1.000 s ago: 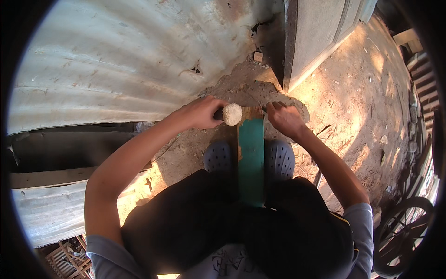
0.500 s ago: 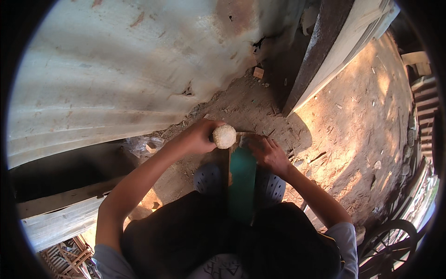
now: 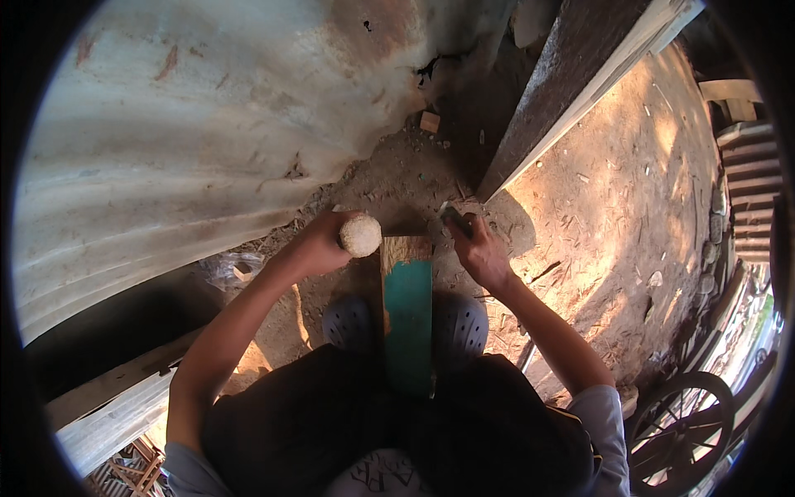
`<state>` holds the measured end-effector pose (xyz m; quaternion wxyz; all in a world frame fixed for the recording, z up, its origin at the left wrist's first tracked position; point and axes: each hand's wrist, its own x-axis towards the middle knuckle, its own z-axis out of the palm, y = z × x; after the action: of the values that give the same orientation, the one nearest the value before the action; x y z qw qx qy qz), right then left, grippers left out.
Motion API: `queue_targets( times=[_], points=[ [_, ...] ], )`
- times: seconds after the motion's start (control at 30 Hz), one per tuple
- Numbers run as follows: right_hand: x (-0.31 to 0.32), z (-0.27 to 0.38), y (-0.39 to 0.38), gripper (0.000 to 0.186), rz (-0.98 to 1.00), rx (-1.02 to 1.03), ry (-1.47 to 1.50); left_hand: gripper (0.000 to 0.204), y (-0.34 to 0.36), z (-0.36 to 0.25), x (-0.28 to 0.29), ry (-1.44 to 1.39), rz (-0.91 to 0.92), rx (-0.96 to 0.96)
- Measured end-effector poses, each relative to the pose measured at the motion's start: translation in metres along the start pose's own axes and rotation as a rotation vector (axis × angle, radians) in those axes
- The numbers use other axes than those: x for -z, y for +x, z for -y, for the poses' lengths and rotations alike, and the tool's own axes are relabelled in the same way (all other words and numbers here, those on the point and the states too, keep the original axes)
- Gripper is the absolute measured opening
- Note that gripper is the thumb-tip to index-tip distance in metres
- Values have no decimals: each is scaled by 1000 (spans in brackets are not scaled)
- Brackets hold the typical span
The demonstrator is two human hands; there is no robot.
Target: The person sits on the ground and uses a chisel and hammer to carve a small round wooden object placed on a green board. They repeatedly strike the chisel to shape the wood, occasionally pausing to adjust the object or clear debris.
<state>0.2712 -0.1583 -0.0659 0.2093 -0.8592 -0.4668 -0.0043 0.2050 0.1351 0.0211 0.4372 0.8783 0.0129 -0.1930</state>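
My left hand [image 3: 317,247] is closed round a thick round wooden piece [image 3: 362,236]; its pale, rough end faces up and its length is hidden below. My right hand [image 3: 483,255] grips a short dark tool [image 3: 454,219] with a lighter tip, its exact kind unclear. Between the hands and nearer me is a green-painted board [image 3: 408,319], with bare, splintered wood along its far end. The board lies between my two shoes, and its near end is hidden by my dark clothing. Both held things are apart from the board.
A rusty corrugated metal sheet [image 3: 215,124] rises at the left and far side. A dark wooden post [image 3: 563,87] stands at the far right. A small wood block [image 3: 430,122] lies on the dirt floor [image 3: 613,248]. A spoked wheel [image 3: 683,431] is at the lower right.
My hands have moved apart: the left, with the wooden piece, went left, and the right lifted its tool away from the board's far end. The whole view shifted slightly.
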Motion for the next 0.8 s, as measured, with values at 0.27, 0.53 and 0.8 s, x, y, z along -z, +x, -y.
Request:
queue_targets(
  times=[0.27, 0.53, 0.8],
  points=[
    [-1, 45, -29, 51, 519, 339, 11, 36, -4, -7, 1, 41, -53, 9],
    [15, 34, -4, 32, 203, -85, 225, 36, -9, 3, -1, 20, -45, 36],
    [32, -15, 22, 16, -18, -726, 409, 37, -8, 4, -1, -23, -24, 82]
  ],
)
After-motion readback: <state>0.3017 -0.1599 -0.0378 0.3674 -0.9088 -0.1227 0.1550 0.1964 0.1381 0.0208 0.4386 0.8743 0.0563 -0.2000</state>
